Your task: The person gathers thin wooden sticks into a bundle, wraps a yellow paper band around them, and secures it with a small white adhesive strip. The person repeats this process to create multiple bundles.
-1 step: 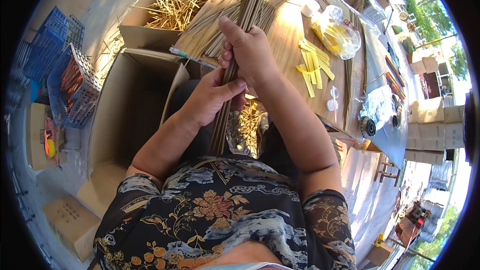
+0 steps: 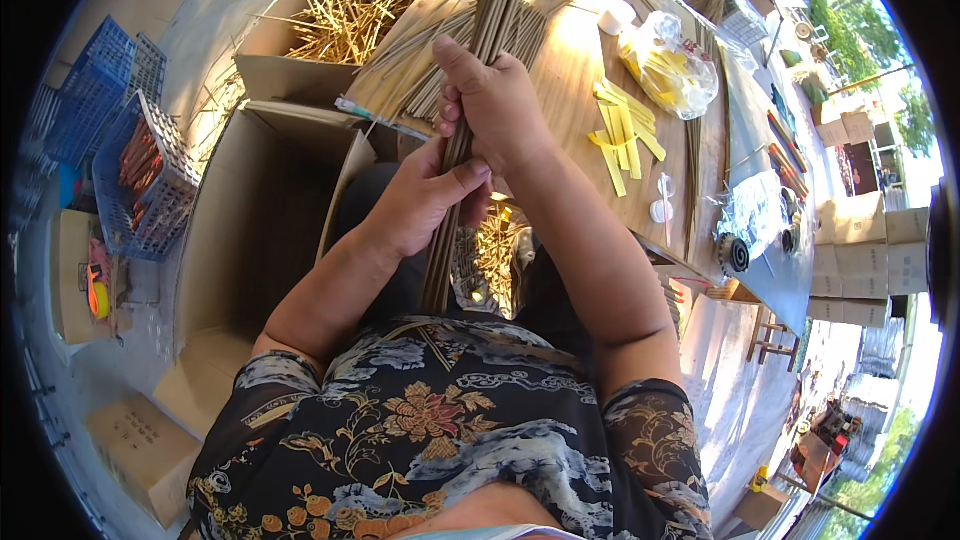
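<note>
A bundle of thin brown sticks (image 2: 497, 12) slants in front of me, its far end over the table and its lower end near my lap. My right hand (image 2: 490, 100) grips it higher up, thumb lying along the front. Just below, my left hand (image 2: 425, 185) is wrapped round the same bundle, and the two hands touch or nearly touch. More loose brown sticks (image 2: 428, 90) lie on the wooden table (image 2: 570, 70) behind my hands. Right of them are several yellow strips (image 2: 625, 140) and a clear plastic bag (image 2: 670, 65) with yellow pieces inside.
At my left stands an open cardboard box (image 2: 265, 210); behind it another box (image 2: 290, 75) holds straw-coloured sticks. Blue plastic crates (image 2: 140, 180) are farther left, one with reddish-brown sticks. A black roll (image 2: 734, 253) and crumpled clear plastic (image 2: 752, 208) lie at the table's right.
Both hands keep their grip on the bundle. The view has shifted very slightly; nothing else visibly differs.
</note>
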Tool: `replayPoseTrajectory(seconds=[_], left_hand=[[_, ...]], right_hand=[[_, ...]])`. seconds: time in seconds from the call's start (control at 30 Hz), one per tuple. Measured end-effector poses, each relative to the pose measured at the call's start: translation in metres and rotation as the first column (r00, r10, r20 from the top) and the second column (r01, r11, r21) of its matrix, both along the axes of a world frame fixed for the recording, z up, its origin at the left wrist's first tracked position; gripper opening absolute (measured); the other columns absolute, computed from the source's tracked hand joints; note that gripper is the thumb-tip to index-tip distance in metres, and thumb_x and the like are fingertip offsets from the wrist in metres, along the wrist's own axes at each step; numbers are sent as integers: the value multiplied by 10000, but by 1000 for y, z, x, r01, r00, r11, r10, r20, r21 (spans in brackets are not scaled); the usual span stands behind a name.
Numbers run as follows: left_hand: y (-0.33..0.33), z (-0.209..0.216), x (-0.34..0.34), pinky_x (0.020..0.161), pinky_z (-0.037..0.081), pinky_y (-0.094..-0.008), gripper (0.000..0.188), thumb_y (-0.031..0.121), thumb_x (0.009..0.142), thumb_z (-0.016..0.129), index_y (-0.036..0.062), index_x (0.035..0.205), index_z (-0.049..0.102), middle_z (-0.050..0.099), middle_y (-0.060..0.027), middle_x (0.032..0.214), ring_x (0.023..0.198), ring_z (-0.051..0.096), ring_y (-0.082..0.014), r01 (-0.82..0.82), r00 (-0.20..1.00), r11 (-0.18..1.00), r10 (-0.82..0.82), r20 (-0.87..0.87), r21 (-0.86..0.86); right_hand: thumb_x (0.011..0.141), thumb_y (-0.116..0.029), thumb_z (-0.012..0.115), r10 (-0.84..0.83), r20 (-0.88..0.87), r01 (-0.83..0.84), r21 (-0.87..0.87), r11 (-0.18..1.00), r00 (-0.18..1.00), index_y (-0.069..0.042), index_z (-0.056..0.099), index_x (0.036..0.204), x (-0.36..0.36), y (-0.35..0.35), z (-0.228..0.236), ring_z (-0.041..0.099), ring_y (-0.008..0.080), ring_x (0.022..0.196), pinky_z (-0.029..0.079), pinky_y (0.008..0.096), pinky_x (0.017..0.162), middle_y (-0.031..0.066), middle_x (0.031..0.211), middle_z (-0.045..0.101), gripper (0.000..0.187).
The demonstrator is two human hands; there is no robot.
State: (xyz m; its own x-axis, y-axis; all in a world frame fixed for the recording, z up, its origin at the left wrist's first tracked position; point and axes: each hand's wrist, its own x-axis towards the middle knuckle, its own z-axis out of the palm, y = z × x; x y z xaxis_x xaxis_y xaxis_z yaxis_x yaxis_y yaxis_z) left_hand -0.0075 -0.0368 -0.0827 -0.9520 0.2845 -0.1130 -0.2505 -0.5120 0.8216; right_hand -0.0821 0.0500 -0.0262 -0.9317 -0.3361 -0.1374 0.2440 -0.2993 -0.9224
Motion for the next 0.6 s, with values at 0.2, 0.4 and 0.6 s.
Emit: replayPoseTrajectory(seconds=[0.2, 0.4, 0.6], left_hand=[[6, -8, -12, 362, 327, -216, 170, 225, 869, 547, 84, 822, 464, 455, -6, 599, 407, 391, -84, 3, 996, 998, -8, 86, 59], [6, -21, -42, 353, 310, -206, 196, 238, 884, 523, 97, 769, 451, 435, 6, 574, 406, 375, -63, -116, 989, 983, 101, 110, 141], [2, -48, -66, 379, 311, -186, 245, 324, 886, 500, 96, 801, 473, 451, 16, 616, 434, 384, -49, -110, 981, 955, 60, 182, 276]], right_hand=[[806, -217, 621, -1, -53, 9, 152, 988, 999, -16, 541, 713, -23, 5, -1, 506, 144, 430, 416, 256, 418, 68, 503, 505, 235], [831, -219, 583, -337, -289, 384, 126, 915, 896, 57, 549, 840, -102, 56, -34, 532, 111, 528, 460, 235, 497, 42, 633, 551, 279], [758, -215, 656, 28, -76, 57, 902, 428, 997, 50, 569, 640, -91, 84, -127, 577, 172, 446, 450, 258, 433, 111, 541, 572, 303]])
